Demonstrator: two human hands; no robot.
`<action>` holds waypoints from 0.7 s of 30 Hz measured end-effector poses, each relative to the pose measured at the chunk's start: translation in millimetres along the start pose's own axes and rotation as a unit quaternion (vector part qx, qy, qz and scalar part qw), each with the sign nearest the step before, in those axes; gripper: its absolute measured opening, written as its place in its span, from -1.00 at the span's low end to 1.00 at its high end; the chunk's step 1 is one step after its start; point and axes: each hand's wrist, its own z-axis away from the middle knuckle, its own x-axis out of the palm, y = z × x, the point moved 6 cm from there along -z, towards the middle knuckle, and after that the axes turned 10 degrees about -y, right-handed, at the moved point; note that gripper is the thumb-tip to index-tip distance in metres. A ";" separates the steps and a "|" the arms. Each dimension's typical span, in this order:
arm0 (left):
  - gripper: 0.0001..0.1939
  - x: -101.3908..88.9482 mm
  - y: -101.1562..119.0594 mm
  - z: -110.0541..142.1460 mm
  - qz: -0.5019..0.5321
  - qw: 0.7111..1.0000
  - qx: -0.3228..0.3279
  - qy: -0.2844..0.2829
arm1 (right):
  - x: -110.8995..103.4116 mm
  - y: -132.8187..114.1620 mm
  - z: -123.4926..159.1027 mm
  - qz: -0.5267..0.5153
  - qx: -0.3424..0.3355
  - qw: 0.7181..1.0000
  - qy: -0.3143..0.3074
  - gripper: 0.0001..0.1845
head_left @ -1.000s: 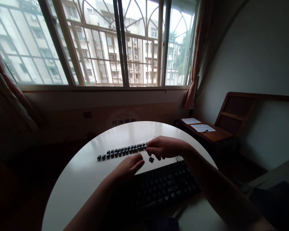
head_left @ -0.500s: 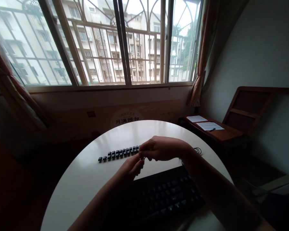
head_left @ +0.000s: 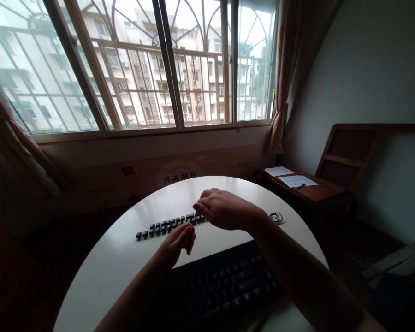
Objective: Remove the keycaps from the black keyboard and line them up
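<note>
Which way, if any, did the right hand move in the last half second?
Yes: against the keycap rows, the right hand moved up in view, fingertips showing above them.

- I read this as a home, around a round white table.
- Beyond the table: patterned orange fabric curtains flanking a wide barred window.
- Right of the table: low brown wooden furniture.

Left hand, right hand, keycaps, black keyboard

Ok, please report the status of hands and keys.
Left hand, right hand apart; grip contents unclear. Black keys in two rows, beyond keyboard. Right hand partly blocks view of keys.
</note>
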 end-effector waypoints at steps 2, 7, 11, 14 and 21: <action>-0.46 0.9 1.0 0.0 0.001 1.000 0.001 -0.002 | 8.9 0.3 -2.5 -0.005 -0.001 0.999 -0.037 -0.68; -0.45 -2.7 0.4 -3.3 0.001 1.000 0.016 0.001 | 27.0 -0.4 -4.6 -0.022 -0.015 0.992 -0.124 -0.78; -0.43 -3.1 1.0 -4.0 -0.007 1.000 0.015 0.000 | 28.7 -0.5 -6.1 -0.035 -0.035 0.993 -0.109 -0.84; -0.43 -1.4 3.2 -2.4 -0.018 1.000 0.004 0.001 | 31.4 -0.5 -8.3 -0.033 -0.052 0.993 -0.103 -0.83; -0.41 0.2 8.3 0.2 -0.049 0.999 0.000 0.004 | 37.9 -3.9 -14.7 -0.037 -0.070 0.993 -0.093 -0.92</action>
